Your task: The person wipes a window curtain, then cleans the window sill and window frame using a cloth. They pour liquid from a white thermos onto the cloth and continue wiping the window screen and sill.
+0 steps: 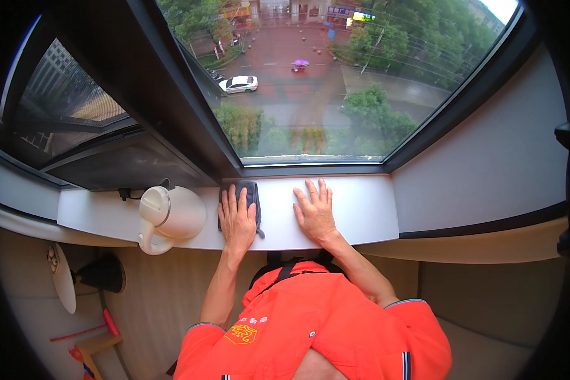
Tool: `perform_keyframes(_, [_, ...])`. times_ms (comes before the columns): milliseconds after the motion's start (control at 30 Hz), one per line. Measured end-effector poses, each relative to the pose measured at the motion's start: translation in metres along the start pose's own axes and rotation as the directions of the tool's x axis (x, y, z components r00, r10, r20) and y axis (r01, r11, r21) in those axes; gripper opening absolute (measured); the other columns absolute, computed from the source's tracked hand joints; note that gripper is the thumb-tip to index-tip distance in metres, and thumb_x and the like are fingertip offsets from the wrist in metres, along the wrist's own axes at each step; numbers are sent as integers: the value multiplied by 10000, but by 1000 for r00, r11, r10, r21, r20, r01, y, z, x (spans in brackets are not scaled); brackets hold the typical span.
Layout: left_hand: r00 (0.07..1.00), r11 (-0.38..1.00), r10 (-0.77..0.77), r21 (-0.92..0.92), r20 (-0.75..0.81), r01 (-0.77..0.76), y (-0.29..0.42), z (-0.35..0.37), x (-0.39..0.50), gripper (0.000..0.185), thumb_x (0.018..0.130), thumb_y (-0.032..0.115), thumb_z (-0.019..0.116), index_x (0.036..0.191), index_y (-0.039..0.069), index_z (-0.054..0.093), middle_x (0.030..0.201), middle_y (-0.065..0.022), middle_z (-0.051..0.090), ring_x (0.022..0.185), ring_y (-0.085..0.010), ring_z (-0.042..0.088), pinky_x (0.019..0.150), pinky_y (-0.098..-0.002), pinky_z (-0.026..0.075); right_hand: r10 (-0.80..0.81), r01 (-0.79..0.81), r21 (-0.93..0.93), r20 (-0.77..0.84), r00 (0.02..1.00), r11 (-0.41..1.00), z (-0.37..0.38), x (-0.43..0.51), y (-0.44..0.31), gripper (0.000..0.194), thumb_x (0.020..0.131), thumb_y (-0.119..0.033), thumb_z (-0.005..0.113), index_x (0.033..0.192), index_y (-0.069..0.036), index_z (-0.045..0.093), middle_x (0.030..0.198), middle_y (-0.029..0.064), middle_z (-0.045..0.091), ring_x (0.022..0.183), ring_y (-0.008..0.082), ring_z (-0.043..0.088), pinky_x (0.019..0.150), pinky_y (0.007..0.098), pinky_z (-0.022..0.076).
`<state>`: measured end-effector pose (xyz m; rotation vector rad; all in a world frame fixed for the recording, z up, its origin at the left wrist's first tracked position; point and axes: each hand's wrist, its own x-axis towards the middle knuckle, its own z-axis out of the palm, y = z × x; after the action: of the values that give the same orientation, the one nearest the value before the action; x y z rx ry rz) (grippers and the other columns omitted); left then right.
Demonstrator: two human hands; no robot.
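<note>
My left hand holds a folded dark grey cloth down against the white windowsill. Its fingers are spread over the cloth, and a small loop pokes out at the cloth's near right corner. To the right, my right hand rests palm down directly on the sill with its fingers apart and nothing under them that I can see. A cream electric kettle stands left of my left hand, its handle towards the near left.
Behind the sill rises a window pane in a dark frame, with a wet street below. A black plug lies behind the kettle. Below left are a round white table, a black conical base and a red-handled tool.
</note>
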<state>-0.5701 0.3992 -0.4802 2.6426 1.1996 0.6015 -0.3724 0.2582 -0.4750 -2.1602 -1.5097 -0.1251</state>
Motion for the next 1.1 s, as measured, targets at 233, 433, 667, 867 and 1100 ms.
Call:
perform_keyframes(233, [979,979,194,-71,66,-189,19,6,-5,540,1028,315,646,1519,104,563,1647,-174,442,1530,-415,379,1226,-590,298,38,-38,-7,17,999,999,-4,1,-3,436,961,-258,715,1381,-153,664,1533,210,510,1472,516,378,1200,658,305])
perform_keyframes(433, [964,980,184,-108,191,-166,-17,-26,-28,558,1048,340,613,1549,107,536,1684,-170,389,1565,-398,325,1247,-585,266,59,-58,-22,8,998,998,-5,2,-6,396,970,-263,709,1349,-150,690,1531,202,517,1471,502,389,1211,631,311])
perform_keyframes(667, [958,963,261,-94,117,-251,-12,-9,4,544,1042,324,625,1532,100,550,1668,-180,410,1535,-413,372,1221,-596,307,85,-85,11,-42,996,996,-8,1,-8,374,970,-276,716,1324,-157,711,1499,181,568,1466,473,417,1218,605,319])
perform_keyframes(867, [967,973,228,-44,111,-225,14,14,19,545,1047,343,608,1530,95,552,1667,-179,415,1539,-409,372,1233,-597,291,84,-82,27,-62,995,996,-5,1,-6,376,964,-282,723,1319,-159,715,1488,173,583,1462,468,424,1213,603,323])
perform_keyframes(1100, [945,961,275,-79,179,-265,2,-13,-18,541,1048,342,609,1539,123,548,1669,-160,418,1550,-400,351,1240,-584,285,52,-50,39,-66,996,998,-6,3,-5,375,951,-263,728,1302,-136,715,1471,202,572,1440,490,429,1190,623,340])
